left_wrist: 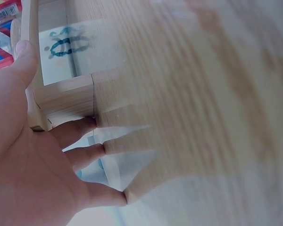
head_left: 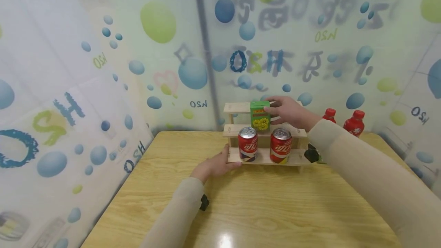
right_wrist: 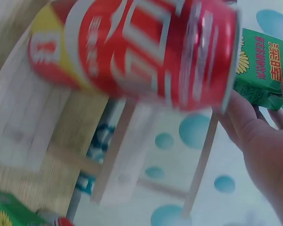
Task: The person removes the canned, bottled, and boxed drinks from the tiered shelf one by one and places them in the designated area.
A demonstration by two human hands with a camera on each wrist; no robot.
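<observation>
A small three-tier wooden rack (head_left: 265, 130) stands on the table. My right hand (head_left: 287, 111) pinches a green drink carton (head_left: 260, 116) with yellow flowers, upright at the middle tier, fingers at its right side. In the right wrist view, the thumb and fingers lie on either side of the carton (right_wrist: 262, 66). My left hand (head_left: 218, 163) holds the rack's lower left corner. Its thumb lies over the front edge, and its other fingers spread below against the end piece (left_wrist: 68, 101) and tabletop. Two red cola cans, left (head_left: 248, 144) and right (head_left: 281, 146), stand on the bottom tier.
Two red-capped bottles, one (head_left: 354, 123) plain to see and one (head_left: 329, 115) partly behind the right sleeve, stand right of the rack. Another green carton (right_wrist: 9, 212) shows low in the right wrist view. A patterned curtain (head_left: 172, 68) hangs behind the wooden table (head_left: 268, 206).
</observation>
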